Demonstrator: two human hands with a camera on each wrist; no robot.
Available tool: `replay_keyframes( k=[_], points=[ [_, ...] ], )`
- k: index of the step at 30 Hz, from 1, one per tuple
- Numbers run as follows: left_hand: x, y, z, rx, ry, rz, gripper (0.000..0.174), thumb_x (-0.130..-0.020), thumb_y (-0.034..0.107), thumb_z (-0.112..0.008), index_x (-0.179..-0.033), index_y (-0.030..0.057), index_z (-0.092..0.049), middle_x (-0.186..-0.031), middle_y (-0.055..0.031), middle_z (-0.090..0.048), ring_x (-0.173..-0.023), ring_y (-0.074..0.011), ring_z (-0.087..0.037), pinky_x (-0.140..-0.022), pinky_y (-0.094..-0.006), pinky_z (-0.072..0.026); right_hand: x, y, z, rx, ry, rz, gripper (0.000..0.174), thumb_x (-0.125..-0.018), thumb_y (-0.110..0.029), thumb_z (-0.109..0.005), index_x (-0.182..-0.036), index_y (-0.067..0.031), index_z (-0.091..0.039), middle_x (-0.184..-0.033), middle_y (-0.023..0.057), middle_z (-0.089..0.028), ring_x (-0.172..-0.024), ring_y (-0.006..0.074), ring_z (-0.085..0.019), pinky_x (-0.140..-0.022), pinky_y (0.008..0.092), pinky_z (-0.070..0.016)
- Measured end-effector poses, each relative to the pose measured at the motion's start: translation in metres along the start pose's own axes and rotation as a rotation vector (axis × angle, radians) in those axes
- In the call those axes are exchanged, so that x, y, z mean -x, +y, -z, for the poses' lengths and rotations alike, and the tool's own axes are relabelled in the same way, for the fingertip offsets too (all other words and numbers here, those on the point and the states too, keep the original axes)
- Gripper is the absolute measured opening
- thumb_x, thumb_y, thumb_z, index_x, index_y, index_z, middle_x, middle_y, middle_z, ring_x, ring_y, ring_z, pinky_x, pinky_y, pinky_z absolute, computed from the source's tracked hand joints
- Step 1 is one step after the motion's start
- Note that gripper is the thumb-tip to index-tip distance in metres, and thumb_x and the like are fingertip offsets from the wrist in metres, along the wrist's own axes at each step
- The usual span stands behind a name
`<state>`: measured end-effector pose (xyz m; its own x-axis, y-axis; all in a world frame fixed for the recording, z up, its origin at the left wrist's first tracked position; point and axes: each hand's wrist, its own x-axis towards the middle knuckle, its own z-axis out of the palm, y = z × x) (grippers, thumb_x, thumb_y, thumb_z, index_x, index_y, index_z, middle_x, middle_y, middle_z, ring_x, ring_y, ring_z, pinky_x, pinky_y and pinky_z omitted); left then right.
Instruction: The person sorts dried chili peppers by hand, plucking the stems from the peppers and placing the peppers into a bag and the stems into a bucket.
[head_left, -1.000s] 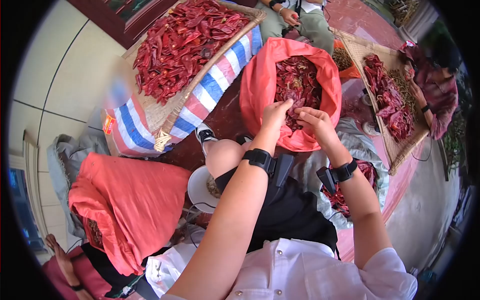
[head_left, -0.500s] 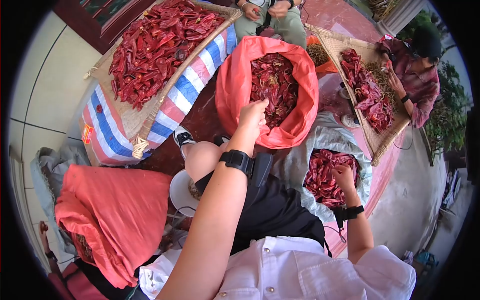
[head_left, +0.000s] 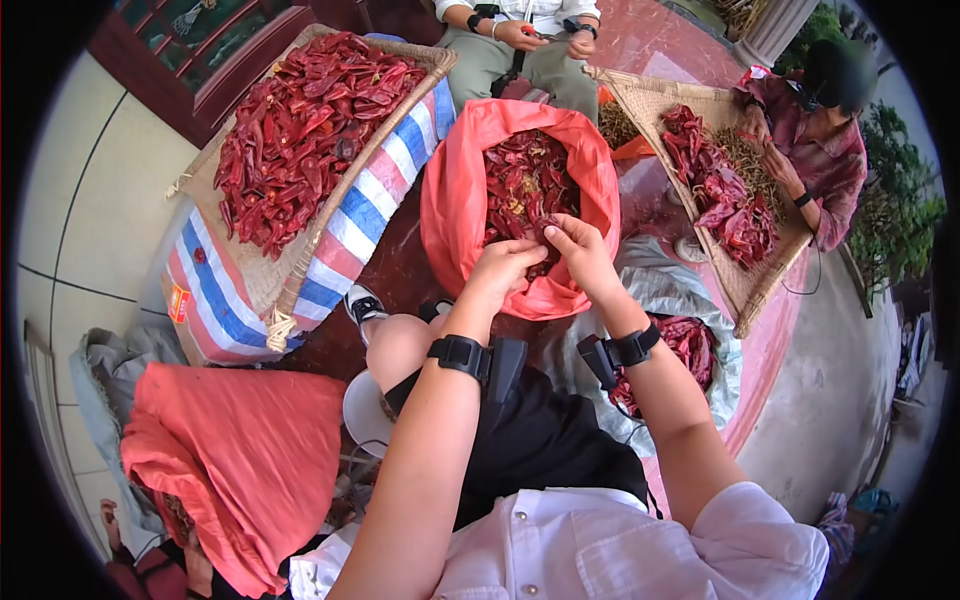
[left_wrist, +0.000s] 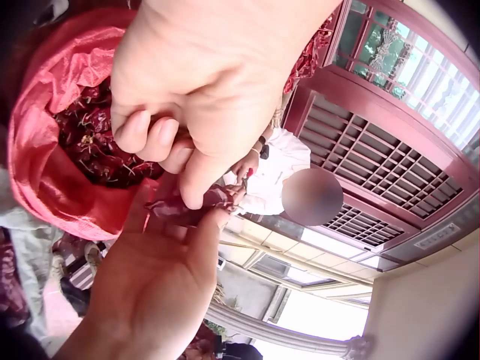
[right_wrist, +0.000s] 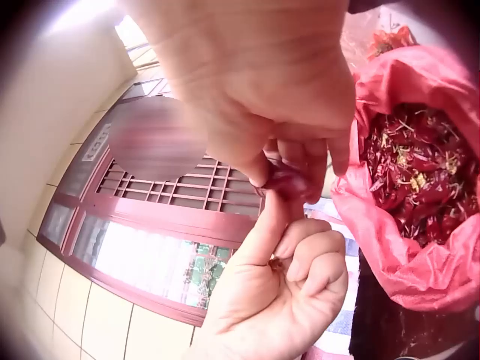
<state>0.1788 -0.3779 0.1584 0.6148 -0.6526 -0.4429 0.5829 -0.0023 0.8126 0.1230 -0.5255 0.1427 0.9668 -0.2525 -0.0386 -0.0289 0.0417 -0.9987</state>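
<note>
Over the near rim of a large red bag (head_left: pixel 455 190), my two hands meet at one dried red chili pepper (right_wrist: pixel 289 182). My right hand (head_left: pixel 583 255) holds the chili between thumb and fingers. My left hand (head_left: pixel 503 268) pinches the same chili with thumb and forefinger, its other fingers curled into the palm. A small brown bit (right_wrist: pixel 276 264) shows among those curled fingers. Inside the bag lie dark red chilies (head_left: pixel 515 180) mixed with pale yellowish stems.
To the right, a whitish sack (head_left: pixel 640 262) holds more chilies. A heaped woven tray (head_left: pixel 335 215) stands left on striped cloth. One person (head_left: pixel 525 60) sits opposite, another (head_left: pixel 835 150) at a second woven tray (head_left: pixel 640 100). A folded red bag (head_left: pixel 240 440) and white bucket (head_left: pixel 365 415) are nearby.
My right hand went down to the chilies in the whitish sack half a second ago. It is now back beside my left hand over the red bag, holding a chili.
</note>
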Motion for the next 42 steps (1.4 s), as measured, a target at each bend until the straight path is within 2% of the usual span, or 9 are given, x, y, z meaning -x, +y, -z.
replay_keyframes(
  k=[8,15,17,21,30,33,35,36,42],
  points=[
    [-0.007,-0.004,-0.005,-0.124,0.077,-0.35,0.028,-0.08,0.013,-0.063,-0.103,-0.0025,-0.061,-0.087,-0.0048,-0.064,-0.078,-0.0097,-0.058,-0.073,-0.0214,-0.0458,0.017,-0.016,-0.002,0.149,-0.051,-0.021,0.018,-0.089,-0.008,-0.047,-0.1,0.005,-0.054,-0.076,0.0046,-0.057,-0.068,0.0076,-0.052,-0.064,0.0225,-0.0445],
    [-0.008,-0.006,-0.003,-0.267,0.096,-0.492,0.021,-0.081,0.014,-0.063,-0.097,0.0003,-0.064,-0.082,-0.0024,-0.063,-0.071,-0.0067,-0.056,-0.065,-0.0187,-0.0439,0.022,-0.042,-0.008,-0.006,-0.065,-0.235,0.021,-0.09,-0.014,-0.045,-0.099,0.0009,-0.055,-0.076,0.0017,-0.054,-0.065,0.008,-0.051,-0.061,0.0212,-0.0434],
    [0.003,0.004,-0.008,-0.048,0.047,-0.282,0.014,-0.083,0.015,-0.061,-0.09,0.0035,-0.064,-0.072,0.0014,-0.059,-0.06,-0.0028,-0.048,-0.053,-0.0162,-0.0361,0.023,-0.05,-0.009,-0.205,0.076,-0.425,0.026,-0.092,-0.023,-0.043,-0.097,-0.0008,-0.056,-0.077,0.0009,-0.054,-0.063,0.0073,-0.049,-0.056,0.0197,-0.0403],
    [-0.005,-0.002,-0.001,0.044,-0.072,-0.176,0.009,-0.083,0.016,-0.06,-0.084,0.0076,-0.064,-0.069,0.0016,-0.056,-0.062,-0.0046,-0.05,-0.059,-0.0193,-0.0408,0.019,-0.047,0.0,-0.299,-0.168,-0.512,0.033,-0.092,-0.033,-0.042,-0.097,-0.0024,-0.055,-0.072,-0.0003,-0.052,-0.059,0.0063,-0.044,-0.051,0.0193,-0.0364],
    [-0.011,-0.008,-0.006,0.276,-0.016,-0.319,0.009,-0.084,0.015,-0.059,-0.076,0.0092,-0.058,-0.067,0.004,-0.052,-0.059,-0.0038,-0.047,-0.051,-0.0197,-0.0372,0.02,-0.013,-0.028,-0.722,-0.16,-0.265,0.027,-0.094,-0.028,-0.039,-0.085,-0.0057,-0.051,-0.06,-0.0027,-0.04,-0.049,0.0062,-0.031,-0.045,0.019,-0.0256],
    [-0.018,-0.013,-0.004,-0.181,0.205,-0.535,0.013,-0.084,0.01,-0.057,-0.071,0.0071,-0.053,-0.062,0.0009,-0.052,-0.054,-0.0081,-0.047,-0.048,-0.0223,-0.0362,0.021,-0.001,-0.047,-0.651,0.086,-0.249,0.027,-0.094,-0.025,-0.04,-0.08,-0.006,-0.052,-0.059,-0.0033,-0.039,-0.046,0.0052,-0.029,-0.042,0.0195,-0.0232],
    [-0.011,-0.004,-0.012,-0.746,0.494,-0.939,0.012,-0.08,0.007,-0.056,-0.07,0.0028,-0.051,-0.061,-0.0066,-0.051,-0.054,-0.0185,-0.051,-0.05,-0.0298,-0.0408,0.019,-0.001,-0.057,-0.586,0.188,-0.239,0.027,-0.094,-0.024,-0.04,-0.08,-0.0053,-0.054,-0.061,-0.0025,-0.043,-0.049,0.0054,-0.033,-0.044,0.0201,-0.027],
    [-0.006,0.001,-0.015,-0.812,0.53,-0.981,0.01,-0.076,0.006,-0.057,-0.069,0.0016,-0.051,-0.064,-0.0121,-0.051,-0.058,-0.0276,-0.053,-0.054,-0.0346,-0.0433,0.018,-0.001,-0.062,-0.518,0.287,-0.227,0.027,-0.094,-0.024,-0.041,-0.081,-0.0046,-0.055,-0.064,-0.0016,-0.047,-0.051,0.0056,-0.038,-0.045,0.0207,-0.0307],
    [0.002,0.009,-0.019,-1.065,0.607,-1.143,0.013,-0.077,0.008,-0.057,-0.067,0.0025,-0.051,-0.066,-0.0134,-0.053,-0.061,-0.0315,-0.053,-0.056,-0.0387,-0.0435,0.015,-0.006,-0.081,-0.496,0.493,-0.162,0.027,-0.094,-0.022,-0.041,-0.087,-0.0018,-0.059,-0.075,0.0013,-0.056,-0.065,0.0078,-0.048,-0.059,0.0233,-0.0409]
  ],
)
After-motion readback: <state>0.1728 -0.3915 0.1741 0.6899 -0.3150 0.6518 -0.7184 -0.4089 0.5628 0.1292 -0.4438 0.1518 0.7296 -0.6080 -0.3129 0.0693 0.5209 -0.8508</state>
